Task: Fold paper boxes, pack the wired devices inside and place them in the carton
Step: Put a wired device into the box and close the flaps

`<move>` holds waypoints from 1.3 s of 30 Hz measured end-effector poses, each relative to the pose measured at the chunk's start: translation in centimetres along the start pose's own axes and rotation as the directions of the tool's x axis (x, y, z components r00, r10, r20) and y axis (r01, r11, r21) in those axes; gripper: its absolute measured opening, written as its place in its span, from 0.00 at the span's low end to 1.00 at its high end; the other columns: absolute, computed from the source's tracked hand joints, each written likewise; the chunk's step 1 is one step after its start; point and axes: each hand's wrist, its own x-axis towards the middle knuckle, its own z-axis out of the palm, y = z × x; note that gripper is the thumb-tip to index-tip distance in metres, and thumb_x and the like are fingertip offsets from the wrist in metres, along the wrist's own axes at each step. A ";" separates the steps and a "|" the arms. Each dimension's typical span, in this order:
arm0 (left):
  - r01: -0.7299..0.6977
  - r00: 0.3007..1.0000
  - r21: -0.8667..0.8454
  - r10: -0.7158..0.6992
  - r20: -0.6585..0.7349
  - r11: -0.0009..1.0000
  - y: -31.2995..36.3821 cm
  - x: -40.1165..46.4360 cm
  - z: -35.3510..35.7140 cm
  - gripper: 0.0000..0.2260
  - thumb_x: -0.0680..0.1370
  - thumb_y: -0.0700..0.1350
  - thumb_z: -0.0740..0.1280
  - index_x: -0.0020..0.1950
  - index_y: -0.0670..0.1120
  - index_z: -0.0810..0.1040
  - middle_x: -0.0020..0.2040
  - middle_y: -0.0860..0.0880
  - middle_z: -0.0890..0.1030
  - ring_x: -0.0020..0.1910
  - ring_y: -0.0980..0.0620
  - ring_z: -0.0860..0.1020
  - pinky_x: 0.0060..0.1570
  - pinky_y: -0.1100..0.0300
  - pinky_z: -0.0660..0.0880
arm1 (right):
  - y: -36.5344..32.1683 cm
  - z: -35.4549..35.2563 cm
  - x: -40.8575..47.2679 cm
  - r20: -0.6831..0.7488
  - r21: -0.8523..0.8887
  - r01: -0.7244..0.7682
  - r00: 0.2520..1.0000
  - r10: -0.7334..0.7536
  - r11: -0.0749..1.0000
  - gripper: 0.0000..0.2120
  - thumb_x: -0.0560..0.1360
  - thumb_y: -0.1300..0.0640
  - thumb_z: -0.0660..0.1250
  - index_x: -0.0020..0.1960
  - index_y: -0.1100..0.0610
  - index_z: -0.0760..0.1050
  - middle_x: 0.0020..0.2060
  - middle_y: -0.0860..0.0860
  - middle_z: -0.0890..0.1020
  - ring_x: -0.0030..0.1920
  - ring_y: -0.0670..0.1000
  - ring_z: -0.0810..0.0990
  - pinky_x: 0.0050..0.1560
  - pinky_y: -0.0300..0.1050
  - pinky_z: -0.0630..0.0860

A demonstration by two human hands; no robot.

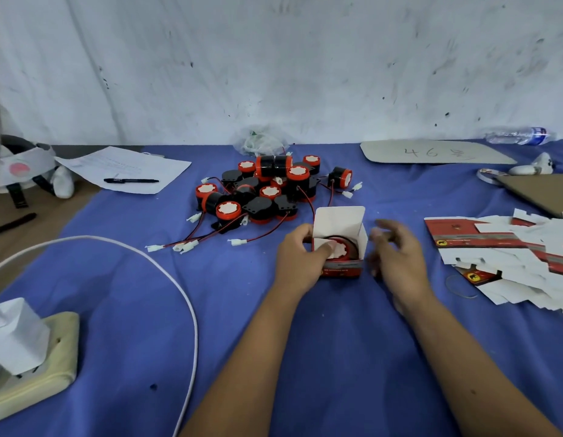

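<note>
A small red-and-white paper box [343,266] stands on the blue cloth [274,342] with its top lid flap up. A red-and-black wired device [341,250] sits inside it. My left hand [300,260] grips the box's left side, its thumb pressing a side flap over the device. My right hand [395,250], blurred, hovers just right of the box with fingers loosely spread and nothing in it. A pile of several wired devices [267,190] lies behind the box. Flat unfolded boxes [510,247] are heaped at the right.
A carton's brown flap [539,190] shows at the right edge. A cardboard sheet [431,152] and a water bottle [520,136] lie at the back right. A paper with a pen [130,180] is at the back left. A white cable [179,279] loops toward a power strip [37,367].
</note>
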 end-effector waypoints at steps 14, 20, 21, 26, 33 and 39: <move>-0.083 0.996 -0.116 0.078 -0.044 0.990 0.2 -0.6 0.3 0.16 0.78 0.36 0.68 0.61 0.52 0.76 0.54 0.54 0.84 0.52 0.54 0.82 0.50 0.53 0.80 | 1.0 1.1 -0.1 0.143 -0.103 0.106 0.986 -0.091 0.989 0.15 0.75 0.59 0.75 0.53 0.47 0.71 0.52 0.44 0.82 0.36 0.46 0.77 0.32 0.40 0.75; -0.367 0.913 0.400 0.408 -0.019 0.840 0.3 -1.3 0.3 0.08 0.81 0.40 0.65 0.55 0.51 0.81 0.54 0.53 0.78 0.47 0.54 0.77 0.44 0.54 0.77 | 1.6 1.4 -0.6 0.127 -0.319 0.329 0.944 -0.304 0.889 0.10 0.78 0.59 0.71 0.52 0.45 0.78 0.46 0.39 0.82 0.33 0.44 0.76 0.38 0.30 0.69; -0.361 0.916 0.435 0.402 -0.002 0.825 0.4 -1.2 0.4 0.09 0.82 0.41 0.64 0.57 0.50 0.82 0.55 0.52 0.78 0.47 0.53 0.78 0.45 0.54 0.77 | 1.5 1.3 -0.6 0.133 -0.335 0.350 0.937 -0.324 0.875 0.10 0.78 0.60 0.70 0.53 0.45 0.81 0.47 0.40 0.83 0.35 0.44 0.77 0.39 0.29 0.69; -0.359 0.921 0.475 0.386 0.042 0.804 0.6 -1.4 0.4 0.12 0.84 0.42 0.61 0.63 0.50 0.81 0.59 0.50 0.78 0.50 0.51 0.79 0.49 0.53 0.78 | 1.3 1.4 -0.9 0.190 -0.443 0.435 0.900 -0.392 0.784 0.09 0.80 0.60 0.67 0.56 0.52 0.85 0.48 0.43 0.81 0.42 0.40 0.78 0.46 0.26 0.69; -0.305 0.948 0.523 0.307 0.087 0.796 0.9 -1.4 0.1 0.13 0.84 0.44 0.58 0.64 0.52 0.79 0.56 0.51 0.78 0.49 0.51 0.78 0.48 0.50 0.78 | 1.0 1.6 -0.9 0.212 -0.492 0.416 0.909 -0.358 0.765 0.09 0.80 0.57 0.66 0.56 0.50 0.83 0.49 0.44 0.79 0.42 0.41 0.76 0.46 0.38 0.73; -0.289 0.957 0.503 0.265 0.121 0.815 0.9 -1.2 0.3 0.12 0.82 0.43 0.59 0.62 0.55 0.75 0.54 0.52 0.78 0.50 0.52 0.77 0.49 0.49 0.77 | 1.3 1.2 -0.6 0.168 -0.154 0.251 0.960 -0.225 0.956 0.33 0.74 0.64 0.72 0.71 0.45 0.60 0.55 0.39 0.79 0.30 0.46 0.71 0.37 0.42 0.76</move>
